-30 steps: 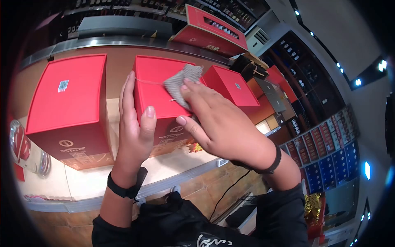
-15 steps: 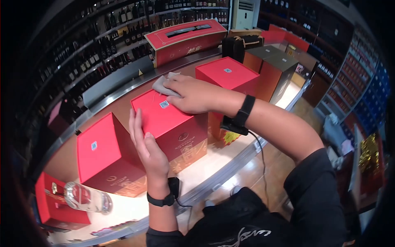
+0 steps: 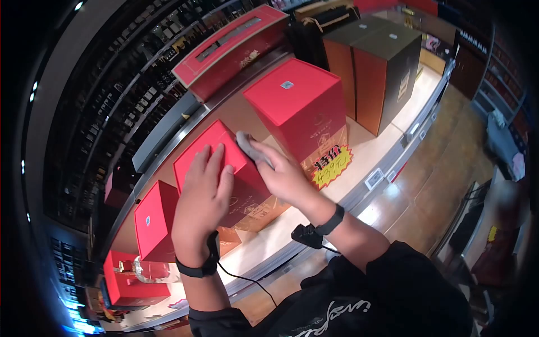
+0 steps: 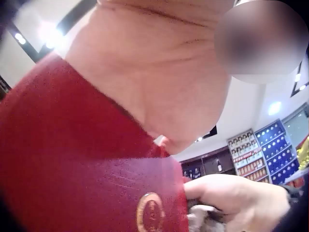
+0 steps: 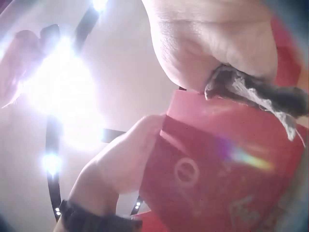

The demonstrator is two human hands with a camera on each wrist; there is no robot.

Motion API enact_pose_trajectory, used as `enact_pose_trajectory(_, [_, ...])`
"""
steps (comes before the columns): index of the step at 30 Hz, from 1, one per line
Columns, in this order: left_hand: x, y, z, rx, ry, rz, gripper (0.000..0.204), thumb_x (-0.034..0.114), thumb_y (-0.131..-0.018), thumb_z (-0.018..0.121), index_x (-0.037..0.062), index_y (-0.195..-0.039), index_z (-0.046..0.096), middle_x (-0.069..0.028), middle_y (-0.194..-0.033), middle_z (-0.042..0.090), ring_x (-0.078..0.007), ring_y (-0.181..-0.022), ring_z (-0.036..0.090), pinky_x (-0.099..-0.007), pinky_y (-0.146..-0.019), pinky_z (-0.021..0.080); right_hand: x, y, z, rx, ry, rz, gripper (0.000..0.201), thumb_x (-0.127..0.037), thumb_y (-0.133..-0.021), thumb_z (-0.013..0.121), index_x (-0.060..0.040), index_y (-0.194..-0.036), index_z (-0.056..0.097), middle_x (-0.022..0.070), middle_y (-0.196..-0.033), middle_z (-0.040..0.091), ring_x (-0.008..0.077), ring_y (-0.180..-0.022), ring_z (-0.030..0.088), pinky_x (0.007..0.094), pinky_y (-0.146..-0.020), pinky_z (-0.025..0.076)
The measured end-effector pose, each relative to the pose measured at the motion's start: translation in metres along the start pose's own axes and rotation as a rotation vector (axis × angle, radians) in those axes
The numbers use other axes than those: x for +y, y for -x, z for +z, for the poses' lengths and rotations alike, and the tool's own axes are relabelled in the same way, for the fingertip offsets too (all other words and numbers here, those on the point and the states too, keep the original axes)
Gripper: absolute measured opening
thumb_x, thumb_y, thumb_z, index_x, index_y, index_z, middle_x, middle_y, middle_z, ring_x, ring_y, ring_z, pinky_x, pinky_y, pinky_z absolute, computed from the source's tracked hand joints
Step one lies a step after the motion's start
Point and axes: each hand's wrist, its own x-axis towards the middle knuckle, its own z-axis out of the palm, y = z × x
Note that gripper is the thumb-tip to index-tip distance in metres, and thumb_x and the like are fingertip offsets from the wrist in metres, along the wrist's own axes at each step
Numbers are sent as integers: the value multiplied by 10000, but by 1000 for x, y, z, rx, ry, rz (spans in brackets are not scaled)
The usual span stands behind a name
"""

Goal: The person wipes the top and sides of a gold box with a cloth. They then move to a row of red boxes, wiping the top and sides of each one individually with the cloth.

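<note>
A red gift box stands in front of the person, with gold printing low on its front. On its top lies the left hand, fingers straight and slightly spread. The right hand holds a grey cloth against the box's right side, near the top edge. In the left wrist view the cloth is bunched under the right fingers beside the box front. The right wrist view shows the cloth folded under the palm, its frayed edge hanging along the box.
To the right stand another red box, a yellow price sign and dark boxes. Leftward are a red box and a clear bottle. Behind is a long red carton. Cables hang from both wrists.
The cloth has moved from the box top over to its right side with the right hand. The left hand has shifted from the box's left side onto its top. The head view has turned.
</note>
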Motion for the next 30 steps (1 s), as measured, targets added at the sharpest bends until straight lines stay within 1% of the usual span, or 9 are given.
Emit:
enact_pose_trajectory(3, [-8,-24,5,-129,18,2,568,368,-1147,385,31,-1598,463,-286,-1665,379,-431,-1561,347,-457,-1272,289,14,32,-5,23,-57,221,460,-193,-1104,528,23,-1510,510,244,-1483,591,347,-1363,593,396,-1147,443])
enact_pose_trajectory(8, [-6,-26,16,-113,-25,-17,606,407,-1162,364,12,-1615,437,-236,-1695,372,-348,-1603,311,-419,-1297,237,72,71,11,233,151,21,486,-308,-1094,524,57,-1415,534,314,-1312,605,489,-1230,569,521,-1092,445])
enact_pose_trajectory(11, [-8,-24,18,-100,45,-36,601,417,-1165,361,32,-1618,444,-190,-1688,407,-301,-1597,331,-395,-1300,237,80,75,3,216,-13,240,487,-316,-1097,506,69,-1393,539,314,-1273,605,492,-1176,574,532,-1054,452])
enact_pose_trajectory(15, [-7,-25,21,-97,145,-87,622,448,-1157,377,45,-1628,435,-163,-1696,405,-272,-1594,334,-392,-1299,236,94,77,9,320,97,186,475,-335,-1096,496,54,-1361,562,274,-1201,622,484,-1117,594,550,-1015,467])
enact_pose_trajectory(18, [-1,-24,21,-115,209,-124,627,441,-1159,371,42,-1642,406,-157,-1695,408,-261,-1587,343,-383,-1295,246,70,70,4,100,98,140,527,-357,-1122,468,61,-1440,508,318,-1429,544,486,-1343,520,520,-1147,418])
enact_pose_trajectory(21, [-15,-25,26,-131,352,-90,623,467,-1155,353,65,-1620,458,-126,-1664,458,-240,-1559,384,-374,-1289,250,2,60,0,79,-56,-153,552,-317,-1090,540,99,-1447,472,342,-1408,535,519,-1310,532,558,-1113,438])
enact_pose_trajectory(22, [-22,-25,22,-152,302,-150,625,464,-1156,356,54,-1616,460,-123,-1647,475,-229,-1541,401,-369,-1280,262,-9,59,15,251,93,-320,582,-317,-1079,562,121,-1449,462,368,-1403,524,541,-1301,535,581,-1111,440])
enact_pose_trajectory(25, [-18,-29,16,-196,258,-225,639,467,-1157,357,29,-1613,456,-113,-1608,514,-193,-1499,436,-355,-1256,292,-12,52,26,342,64,-461,586,-329,-1077,566,121,-1439,470,372,-1403,527,545,-1313,532,593,-1133,432])
enact_pose_trajectory(30, [-17,-25,23,-139,263,-181,633,435,-1160,306,37,-1644,398,-165,-1641,463,-251,-1529,410,-390,-1262,297,36,76,7,179,50,-138,582,-330,-1091,540,109,-1462,444,350,-1407,512,528,-1286,534,588,-1121,424])
